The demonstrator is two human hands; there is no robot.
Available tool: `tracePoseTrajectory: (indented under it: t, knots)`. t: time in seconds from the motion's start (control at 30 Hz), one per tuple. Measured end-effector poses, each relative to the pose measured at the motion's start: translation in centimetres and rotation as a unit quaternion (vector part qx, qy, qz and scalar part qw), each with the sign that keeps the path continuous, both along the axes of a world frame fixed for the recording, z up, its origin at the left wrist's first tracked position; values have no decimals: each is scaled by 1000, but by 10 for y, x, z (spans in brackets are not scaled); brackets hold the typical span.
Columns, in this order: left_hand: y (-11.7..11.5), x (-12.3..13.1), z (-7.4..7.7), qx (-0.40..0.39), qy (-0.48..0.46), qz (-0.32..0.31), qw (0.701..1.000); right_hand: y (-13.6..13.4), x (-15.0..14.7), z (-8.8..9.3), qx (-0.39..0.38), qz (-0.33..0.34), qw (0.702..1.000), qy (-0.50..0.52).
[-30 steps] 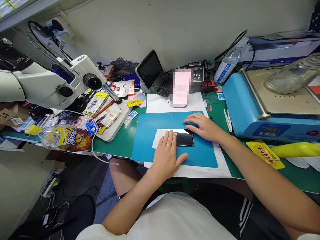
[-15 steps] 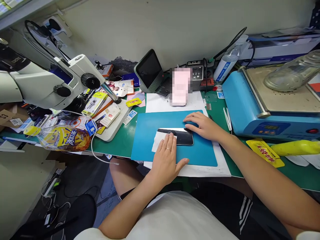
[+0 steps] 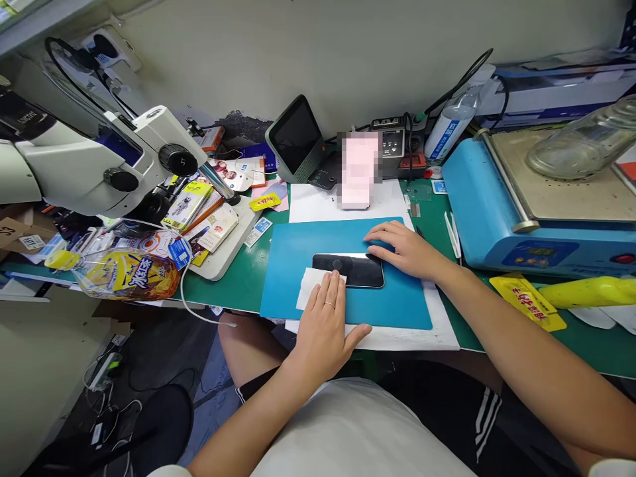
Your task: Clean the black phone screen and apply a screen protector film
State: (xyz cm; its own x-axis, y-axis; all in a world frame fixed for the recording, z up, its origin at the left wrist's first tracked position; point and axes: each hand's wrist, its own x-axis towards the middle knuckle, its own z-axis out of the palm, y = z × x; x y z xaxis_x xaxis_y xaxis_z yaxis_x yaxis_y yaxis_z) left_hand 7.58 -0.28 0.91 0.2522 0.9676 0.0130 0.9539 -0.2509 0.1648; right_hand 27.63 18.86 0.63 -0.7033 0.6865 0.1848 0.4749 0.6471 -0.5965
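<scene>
A black smartphone [image 3: 362,270] lies flat, screen up, on the blue mat [image 3: 293,248]. My left hand [image 3: 322,324] is open, its fingers stretched out and lying flat on a white wipe [image 3: 307,286] at the near left edge of the phone. A ring shows on one finger. The wipe is partly hidden under the fingers. My right hand [image 3: 403,250] is open too, fingers spread and slightly bent. It rests at the phone's far right corner, the thumb touching or just over the edge.
A microscope [image 3: 84,165] reaches in from the left, above a bottle of tea [image 3: 132,273] and small boxes. Behind the mat stand a grey device with a screen [image 3: 297,139] and a blurred pink phone [image 3: 358,169]. A blue heating plate [image 3: 497,205] carrying a glass jar [image 3: 571,152] sits right.
My left hand has slid a little toward me and to the left with the wipe, uncovering more of the phone's left end. My right hand stays in place.
</scene>
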Motion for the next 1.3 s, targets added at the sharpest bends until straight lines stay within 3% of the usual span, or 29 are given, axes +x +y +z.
tracePoseTrajectory:
  t: [0.1,0.33,0.7,0.87,0.97,1.13,1.3]
  knots:
    - [3,0,-1,-2,1,-1,1000,0,-1,-1,0,-1,1000,4]
    - [39,11,-6,12,5,7,1000,1,-2,-1,7,-6,1000,14]
    - [61,16,-2,-5,-30,0,1000,2,-1,-2,14,1,1000,13]
    - [68,-2,12,-48,-117,-24,992,0,-1,1,7,1,1000,12]
    - [75,-22,17,-21,-149,-30,988,0,0,0,4,2,1000,13]
    - [91,-42,12,35,-100,-58,993,0,1,-1,-10,-3,1000,11]
    - [108,-38,11,48,-52,-38,997,0,0,0,-10,-3,1000,8]
